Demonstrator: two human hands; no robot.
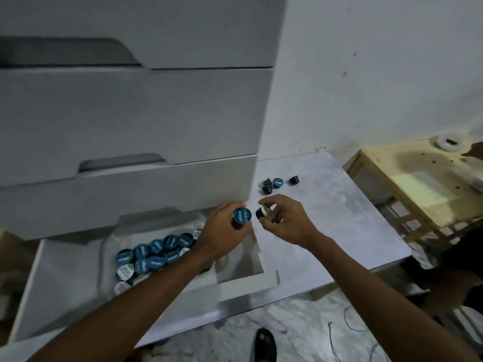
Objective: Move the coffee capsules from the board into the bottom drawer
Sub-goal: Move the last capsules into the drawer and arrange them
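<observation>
My left hand (222, 226) grips a dark coffee capsule with a blue lid (241, 216) above the right end of the open bottom drawer (65, 278). Just to its right, my right hand (285, 220) holds a capsule with a silvery lid (265, 213) over the grey marbled board (339, 218). Several loose capsules (277, 183) lie on the board's far side, near the cabinet. Inside the drawer, a clear tray holds several blue-lidded and pale-lidded capsules (154, 256); my left forearm hides part of them.
A white drawer cabinet (130, 113) with shut upper drawers rises on the left. A wooden stool (418, 178) with a white round object stands at the right. A sandalled foot (265, 346) and thin wires (350, 325) are on the marble floor below.
</observation>
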